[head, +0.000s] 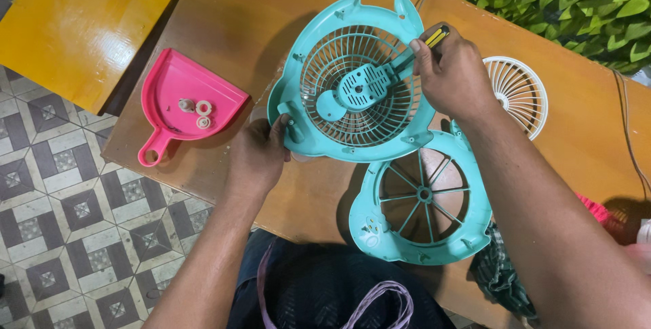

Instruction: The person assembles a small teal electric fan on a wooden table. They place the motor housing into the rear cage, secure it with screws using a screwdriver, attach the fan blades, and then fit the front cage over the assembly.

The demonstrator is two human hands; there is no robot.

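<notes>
Left hand (258,155) grips teal fan housing (352,78) rim; right hand (451,71) clenches screwdriver (434,36)

Tabletop (271,4): bare wood lying open at 12 and 11 o'clock of the grilled teal fan shell (352,78). Pink dustpan (186,102) sitting at 9 o'clock, narrowing passage there. Spoked teal fan shell (420,200) crowding 5 o'clock, touching the first. White round grille (519,92) blocking 3 o'clock. Left hand (258,156) occupying 7 o'clock; right hand (454,71) covering 2 o'clock.
</notes>
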